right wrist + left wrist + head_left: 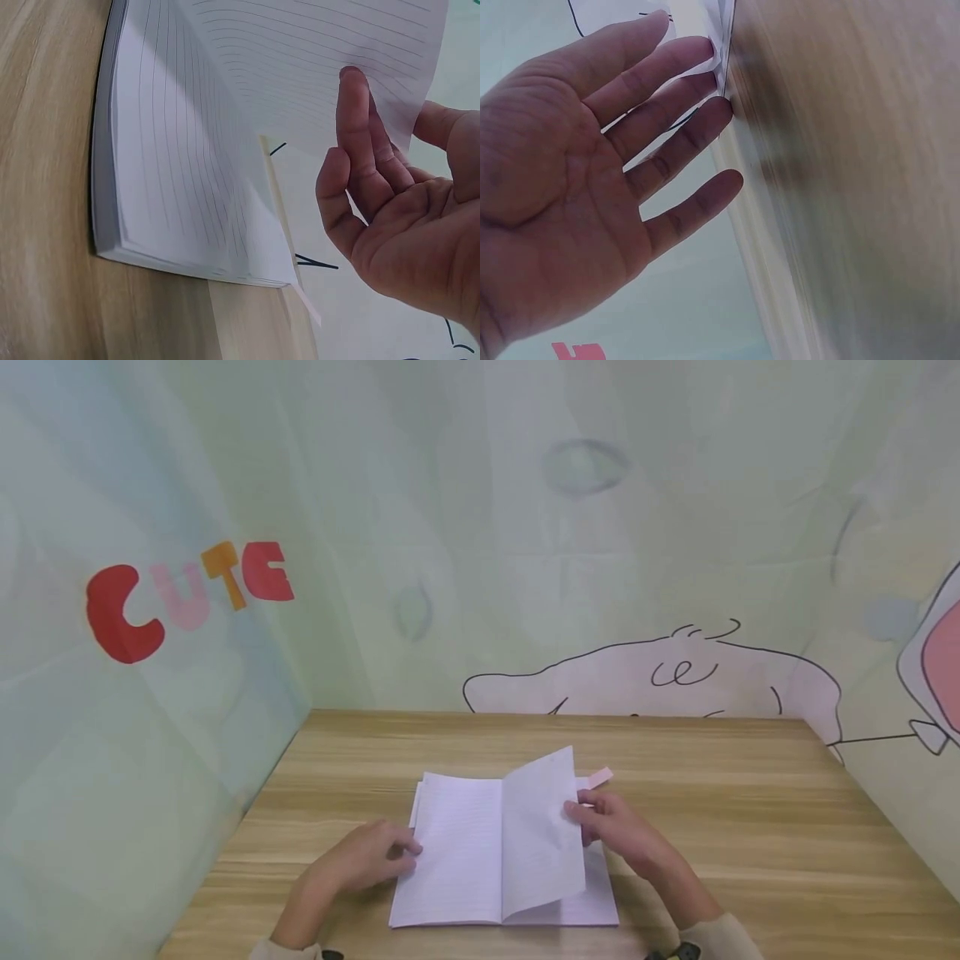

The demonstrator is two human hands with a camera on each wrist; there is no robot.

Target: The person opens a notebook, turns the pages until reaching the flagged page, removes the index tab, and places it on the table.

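An open notebook (457,852) with lined pages lies on the wooden table. One page (542,839) stands lifted off the right half, bending up from the spine. My right hand (618,828) pinches that page near its outer edge, thumb on one side and fingers on the other. In the right wrist view the lined underside shows above the page block (180,165). My left hand (375,853) touches the notebook's left edge, its fingers fairly straight and spread in the left wrist view. A pink ribbon or tab (601,777) sticks out at the notebook's top right.
The wooden table (750,827) reaches back to a pale fabric wall (450,527) with a line-drawn animal. On the left wall hang coloured letters (123,614) reading CUTE. A balloon drawing (941,652) is on the right wall.
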